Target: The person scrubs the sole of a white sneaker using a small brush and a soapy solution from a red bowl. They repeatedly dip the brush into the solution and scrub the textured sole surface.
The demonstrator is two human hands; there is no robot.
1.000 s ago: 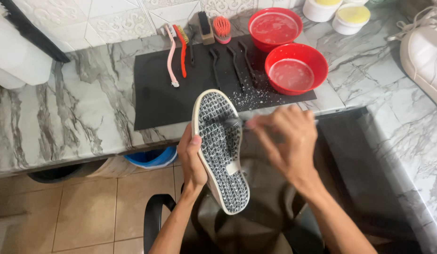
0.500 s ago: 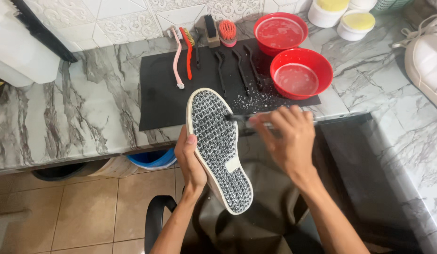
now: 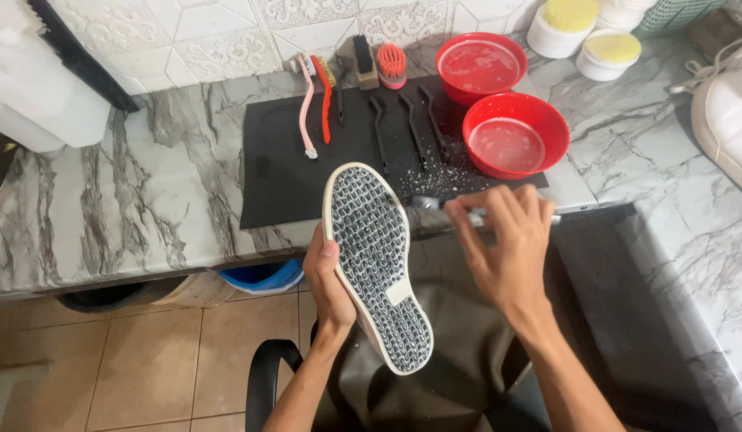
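The left hand (image 3: 329, 282) holds the shoe (image 3: 376, 260) sole-up, above the tabletop (image 3: 131, 192) edge. The right hand (image 3: 505, 244), grip closed around a thin brush (image 3: 428, 203), scrubs the sole; it probably needs short, firm strokes.

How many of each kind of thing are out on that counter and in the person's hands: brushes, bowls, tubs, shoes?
Brushes on the black mat: 7, from the pink brush to the round orange brush
Brush in the right hand: 1, thin brush
Red bowls: 2
White tubs with yellow tops: 2
Shoes: 2, the shoe in the left hand and the white shoe
Total: 14
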